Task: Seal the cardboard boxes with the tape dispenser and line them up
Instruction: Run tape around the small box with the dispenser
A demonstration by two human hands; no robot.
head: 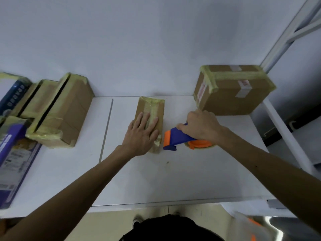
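**Head view: left hand flat on the small box, right hand on the dispenser**

Your left hand (pixel 141 134) lies palm down on the small cardboard box (pixel 155 106), fingers straight and slightly spread, pressing on its top. The box sits near the middle of the white table (pixel 156 180), its long side running away from you. A strip of yellowish tape runs along its top and wraps over both the near and the far end.

Your right hand (pixel 199 126) grips the tape dispenser (pixel 175 139), fingers curled round its blue handle. The dispenser is just to the right of the small box, with its orange-and-blue head pointing at the box's near right corner. You cannot tell whether the head touches the box. The tape roll (pixel 199 145), on its orange hub, shows below your wrist, low over the table.

Behind your right hand, a large cardboard box (pixel 232 100) stands at the table's far right corner, against the wall (pixel 139 40). It has yellowish tape along its upper edges and a grey strip across its top and front.

At the left, taped boxes (pixel 66 115) stand side by side in a row, close to one another and well apart from the small box. Further left a dark blue carton (pixel 12 94) and a purple carton (pixel 12 162) are partly out of frame. A white metal rack (pixel 286 37) rises at the right.
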